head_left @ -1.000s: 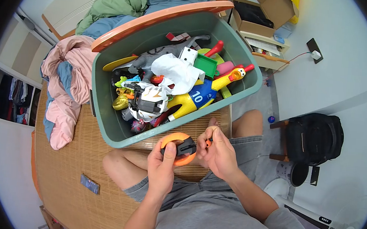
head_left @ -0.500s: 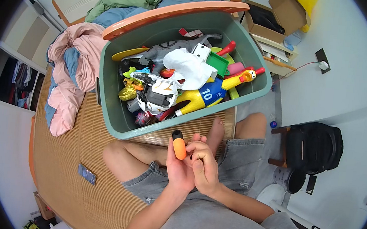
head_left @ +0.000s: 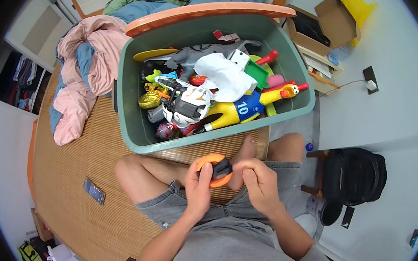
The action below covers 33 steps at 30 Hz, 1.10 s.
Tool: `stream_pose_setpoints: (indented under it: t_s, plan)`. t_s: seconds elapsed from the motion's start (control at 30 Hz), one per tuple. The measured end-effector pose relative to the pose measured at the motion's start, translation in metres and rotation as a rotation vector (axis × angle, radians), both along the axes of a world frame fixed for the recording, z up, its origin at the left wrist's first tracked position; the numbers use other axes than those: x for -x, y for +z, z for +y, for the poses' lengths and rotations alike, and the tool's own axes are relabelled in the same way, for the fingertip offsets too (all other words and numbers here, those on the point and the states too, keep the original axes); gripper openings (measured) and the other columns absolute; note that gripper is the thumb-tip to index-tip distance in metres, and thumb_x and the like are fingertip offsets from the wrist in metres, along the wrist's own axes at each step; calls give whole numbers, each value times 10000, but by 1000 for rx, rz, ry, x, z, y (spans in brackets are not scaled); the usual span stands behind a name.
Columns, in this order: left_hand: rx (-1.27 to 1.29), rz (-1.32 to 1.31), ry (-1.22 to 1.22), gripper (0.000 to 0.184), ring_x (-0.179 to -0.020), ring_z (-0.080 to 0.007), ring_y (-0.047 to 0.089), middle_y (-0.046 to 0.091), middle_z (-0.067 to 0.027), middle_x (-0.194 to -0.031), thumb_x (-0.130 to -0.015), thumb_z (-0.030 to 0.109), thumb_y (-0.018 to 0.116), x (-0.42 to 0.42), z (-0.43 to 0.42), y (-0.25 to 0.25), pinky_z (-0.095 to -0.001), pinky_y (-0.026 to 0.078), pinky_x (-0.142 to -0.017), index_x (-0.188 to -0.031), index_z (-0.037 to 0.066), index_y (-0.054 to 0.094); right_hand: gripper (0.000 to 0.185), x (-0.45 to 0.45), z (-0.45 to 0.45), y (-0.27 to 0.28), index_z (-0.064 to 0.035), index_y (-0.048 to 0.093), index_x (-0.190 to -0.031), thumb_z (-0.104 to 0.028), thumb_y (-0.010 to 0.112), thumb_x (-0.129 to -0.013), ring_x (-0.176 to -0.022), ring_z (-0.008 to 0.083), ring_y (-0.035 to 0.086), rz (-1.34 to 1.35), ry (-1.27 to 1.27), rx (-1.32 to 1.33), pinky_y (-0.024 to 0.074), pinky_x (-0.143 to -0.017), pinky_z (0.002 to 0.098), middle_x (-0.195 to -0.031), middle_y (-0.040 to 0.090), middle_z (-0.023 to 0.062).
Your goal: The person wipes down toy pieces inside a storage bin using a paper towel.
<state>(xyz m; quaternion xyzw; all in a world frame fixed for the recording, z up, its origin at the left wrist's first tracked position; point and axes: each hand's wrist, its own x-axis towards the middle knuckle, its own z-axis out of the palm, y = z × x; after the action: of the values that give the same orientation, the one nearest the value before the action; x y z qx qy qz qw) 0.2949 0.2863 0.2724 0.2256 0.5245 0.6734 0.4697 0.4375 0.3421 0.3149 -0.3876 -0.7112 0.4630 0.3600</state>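
An orange and black ring-shaped object [head_left: 214,170] is held in my left hand [head_left: 199,188], its thumb across the orange rim. My right hand [head_left: 259,183] is beside the object's right side, fingers curled and thumb pressed in; whatever it holds, if anything, is hidden. Beyond both hands stands a green bin [head_left: 208,140] with toys inside: a yellow rubber chicken [head_left: 226,113] in a blue shirt marked 10, a white and black toy [head_left: 188,106], a green tray [head_left: 256,75] and a white cloth [head_left: 223,76].
The bin's orange lid [head_left: 209,15] leans at its far side. A phone [head_left: 94,190] lies on the woven mat [head_left: 71,168] at left. Pink bedding [head_left: 101,54] is heaped beside the bin. At right are a black bag [head_left: 354,175] and an open cardboard box [head_left: 337,22].
The ring-shaped object was edge-on with both hands together half a second ago; now its open face shows. My right hand has moved right, apart from my left. The view has shifted slightly.
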Motion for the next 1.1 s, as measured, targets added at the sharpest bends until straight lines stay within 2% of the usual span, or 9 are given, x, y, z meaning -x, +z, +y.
stream_pose_setpoints:
  t_s: [0.07,0.17,0.2,0.63,0.77,0.83,0.87,0.97,1.1]
  plan:
    - [-16,84,-106,268,-841,-97,604,633,-60,-975,-1013,229,478,13,-8,4,-252,508,-761,-1097,-10,565,196,-8,0,7,0,556,-986,-189,505,-998,-677,111,534,54,15,209,431,-622,238,-766,573,57]
    - [-24,154,-180,246,-857,-99,606,634,-58,-971,-1005,205,493,17,-12,9,-254,510,-775,-1086,-15,570,170,-5,1,5,-10,513,-1011,-179,519,-992,-685,98,560,-43,110,33,454,-632,240,-766,581,48]
    - [-26,208,-217,235,-859,-96,603,634,-56,-969,-1001,193,501,17,-12,11,-252,509,-780,-1079,-17,573,166,-3,-2,1,-23,532,-1000,-185,553,-972,-690,213,599,-29,134,144,472,-635,308,-806,609,97]
    - [76,202,-255,247,-868,-86,587,642,-44,-977,-969,190,575,12,-17,14,-242,495,-795,-1096,-19,609,181,0,-17,-23,-12,563,-1028,-182,517,-985,-691,142,578,46,-44,417,464,-634,291,-795,608,97]
    - [92,326,-354,262,-847,-61,571,651,-19,-936,-945,190,627,15,-16,11,-228,479,-770,-1101,-19,612,238,-8,-11,-18,-3,598,-1063,-217,542,-976,-745,111,573,-80,178,459,464,-681,268,-821,626,81]
    - [71,225,-320,249,-816,-44,551,634,5,-910,-943,168,623,13,-16,11,-220,469,-734,-1109,-16,610,251,-7,-12,-18,0,609,-1063,-227,554,-971,-762,103,571,-183,236,452,465,-694,263,-822,632,68]
    - [211,121,-287,263,-779,-42,528,606,30,-868,-946,176,610,16,-17,11,-210,448,-707,-1140,-1,601,264,-4,-15,-20,7,611,-1060,-235,561,-968,-742,97,562,-34,116,475,463,-673,266,-805,632,52]
    - [-35,-608,-265,303,-893,-123,540,567,-41,-1054,-977,122,496,32,-18,-7,-226,435,-800,-1248,-9,531,285,-9,-12,-22,37,612,-1044,-234,575,-965,-687,52,510,156,-91,502,440,-617,241,-735,598,10]
    - [-9,-580,-211,301,-1062,-172,549,541,-92,-1188,-980,63,465,36,-21,-1,-258,442,-919,-1262,-32,512,263,-16,-10,-20,27,627,-1010,-226,569,-969,-690,41,489,127,-91,402,422,-609,226,-762,587,-8]
